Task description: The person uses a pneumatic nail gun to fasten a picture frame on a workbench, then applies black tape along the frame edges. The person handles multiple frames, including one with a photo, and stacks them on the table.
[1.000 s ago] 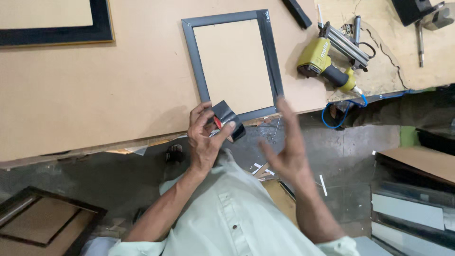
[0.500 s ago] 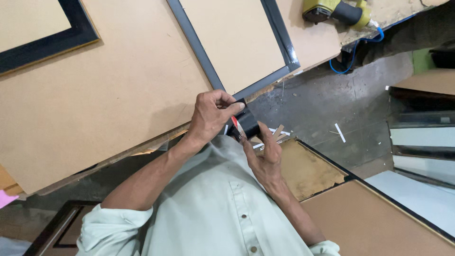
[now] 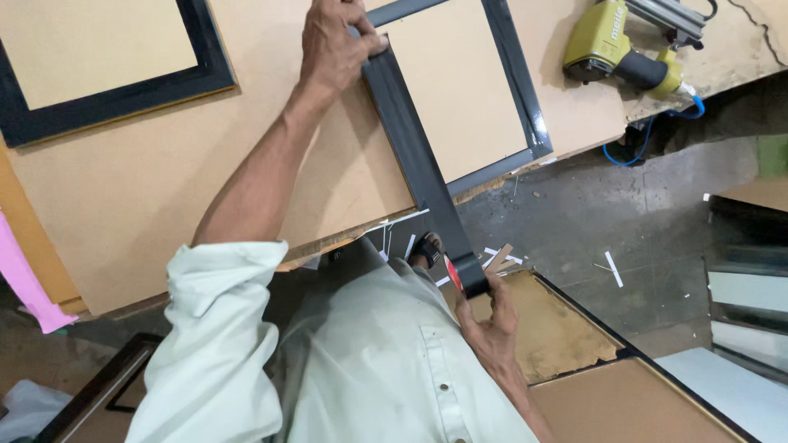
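A black picture frame [image 3: 519,92] with a tan backing lies on the brown workbench [image 3: 123,189]. My left hand [image 3: 332,49] presses the end of a wide black tape strip [image 3: 419,164] onto the frame's left rail near its far corner. The strip runs taut down past the bench edge to a tape roll [image 3: 460,277] with a red core. My right hand [image 3: 492,328] grips that roll close to my chest.
A yellow-green nail gun [image 3: 616,49] with a blue hose [image 3: 648,148] lies on the bench at the far right. A larger black frame [image 3: 115,102] lies at the far left. Brown boards [image 3: 566,328] and framed panels lean on the floor, with scraps scattered about.
Both hands were together at the frame's near corner with the roll. Now my left hand has moved to the frame's far end and a long strip of tape is drawn out.
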